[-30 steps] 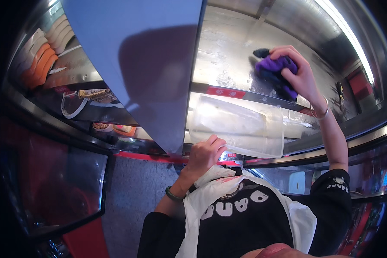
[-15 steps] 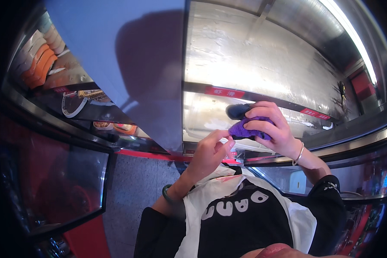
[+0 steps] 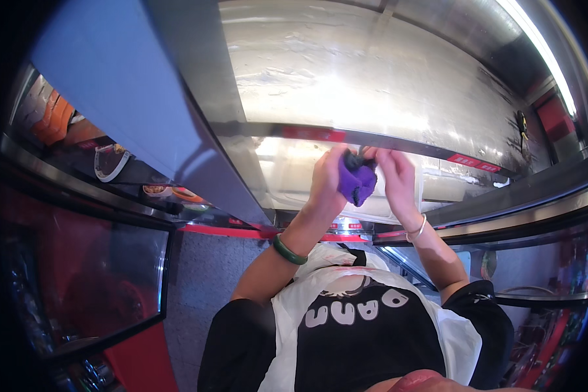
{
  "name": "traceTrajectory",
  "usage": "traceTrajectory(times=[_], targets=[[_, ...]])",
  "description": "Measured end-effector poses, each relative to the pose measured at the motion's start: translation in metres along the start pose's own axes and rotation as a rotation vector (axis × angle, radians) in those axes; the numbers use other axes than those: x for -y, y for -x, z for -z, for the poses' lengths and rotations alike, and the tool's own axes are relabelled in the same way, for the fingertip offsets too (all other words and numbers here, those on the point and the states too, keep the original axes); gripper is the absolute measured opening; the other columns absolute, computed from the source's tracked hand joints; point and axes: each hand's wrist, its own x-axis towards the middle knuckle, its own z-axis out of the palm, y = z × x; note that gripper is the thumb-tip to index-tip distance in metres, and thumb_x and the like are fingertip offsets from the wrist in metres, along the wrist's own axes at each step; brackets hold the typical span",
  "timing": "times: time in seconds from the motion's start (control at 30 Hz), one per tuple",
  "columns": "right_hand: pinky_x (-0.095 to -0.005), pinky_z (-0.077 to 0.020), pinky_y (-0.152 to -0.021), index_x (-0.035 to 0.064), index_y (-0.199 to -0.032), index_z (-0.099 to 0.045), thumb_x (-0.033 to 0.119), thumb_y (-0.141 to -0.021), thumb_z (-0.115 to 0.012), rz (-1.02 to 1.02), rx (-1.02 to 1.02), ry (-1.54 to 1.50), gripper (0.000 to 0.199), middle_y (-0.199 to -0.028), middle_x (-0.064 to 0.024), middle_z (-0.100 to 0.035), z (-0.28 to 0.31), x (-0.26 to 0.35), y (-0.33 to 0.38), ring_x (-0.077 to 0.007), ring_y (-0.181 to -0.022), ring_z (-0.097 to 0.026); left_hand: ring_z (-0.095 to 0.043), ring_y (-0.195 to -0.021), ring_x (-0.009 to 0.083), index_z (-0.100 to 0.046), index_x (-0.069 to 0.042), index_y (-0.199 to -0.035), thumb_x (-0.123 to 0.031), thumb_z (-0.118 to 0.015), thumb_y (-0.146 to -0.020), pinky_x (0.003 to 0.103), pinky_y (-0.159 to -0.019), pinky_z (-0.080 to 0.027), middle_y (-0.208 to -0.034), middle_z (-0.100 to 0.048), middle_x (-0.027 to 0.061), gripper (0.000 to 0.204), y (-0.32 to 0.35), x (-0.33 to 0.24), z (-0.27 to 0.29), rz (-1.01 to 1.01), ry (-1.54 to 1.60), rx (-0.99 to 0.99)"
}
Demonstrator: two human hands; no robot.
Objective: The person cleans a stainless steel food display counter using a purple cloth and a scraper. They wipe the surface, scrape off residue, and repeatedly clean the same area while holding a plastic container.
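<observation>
We have a purple cloth (image 3: pixel 358 185) in our hands.
From the head camera, our left hand (image 3: pixel 328 186) holds it, fingers curled. Our right hand (image 3: pixel 398 181) is at its top; blur means we cannot tell its grip. The cloth is above a clear tub (image 3: pixel 377 210).

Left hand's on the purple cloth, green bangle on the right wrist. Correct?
Wrong wrist: the head view shows the green bangle on the left wrist; the right wrist has a thin pale bracelet. The left hand is on the purple cloth, as you say.
</observation>
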Motion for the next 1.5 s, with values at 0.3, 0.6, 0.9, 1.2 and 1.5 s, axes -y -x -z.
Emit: traceTrajectory(times=[0.3, 0.6, 0.9, 1.2, 1.5], targets=[[-0.0323, -0.0461, -0.065, -0.0037, -0.083, -0.064, 0.012, -0.091, -0.052, 0.13, -0.246, 0.346, 0.021, -0.069, -0.0077, -0.062, 0.007, -0.023, -0.028, -0.0168, -0.07, -0.06, -0.062, -0.08, 0.02, -0.057, -0.002, -0.097, -0.02, -0.05, -0.095, 0.034, -0.074, -0.052, -0.088, -0.062, 0.0081, 0.02, -0.02, 0.026, 0.001, -0.044, 0.013, -0.14], [-0.0315, -0.0465, -0.066, 0.0003, -0.094, -0.064, 0.009, -0.084, -0.067, 0.023, -0.247, 0.458, 0.013, -0.076, -0.0117, -0.061, 0.018, -0.023, -0.017, -0.0218, -0.07, -0.059, -0.052, -0.116, 0.0334, -0.041, 0.007, -0.125, -0.027, -0.04, -0.1, 0.051, -0.091, -0.048, -0.124, -0.047, 0.022, 0.042, -0.014, 0.001, -0.008, 0.062, -0.289, -0.022], [-0.0307, -0.0478, -0.072, 0.0059, -0.094, -0.061, 0.005, -0.073, -0.076, 0.631, -0.051, 0.626, 0.026, -0.095, -0.0102, -0.058, 0.01, -0.035, 0.004, -0.0251, -0.085, -0.057, -0.06, -0.095, 0.0186, -0.056, 0.001, -0.109, -0.013, -0.044, -0.096, 0.03, -0.084, -0.051, -0.103, -0.061, 0.0104, 0.023, -0.028, 0.018, -0.008, 0.013, -0.098, 0.287], [-0.0286, -0.0482, -0.078, 0.0045, -0.106, -0.057, 0.018, -0.096, -0.054, -0.146, -0.417, -0.626, 0.018, -0.098, -0.0036, -0.059, 0.0, -0.04, 0.002, -0.0116, -0.088, -0.056, -0.059, -0.081, 0.0211, -0.06, 0.0, -0.094, -0.008, -0.058, -0.091, 0.032, -0.069, -0.047, -0.092, -0.062, 0.0107, 0.009, -0.02, 0.046, -0.044, -0.635, -0.645, -0.118], [-0.0283, -0.0479, -0.082, 0.0038, -0.107, -0.058, 0.025, -0.1, -0.045, -0.552, 0.076, -0.638, 0.026, -0.1, -0.0039, -0.06, 0.048, -0.081, 0.001, -0.0138, -0.093, -0.057, -0.059, -0.073, 0.0244, -0.061, -0.006, -0.075, -0.013, -0.075, -0.074, 0.036, -0.069, -0.046, -0.073, -0.06, 0.0061, 0.015, -0.01, 0.053, -0.045, -1.463, -1.194, 0.293]])
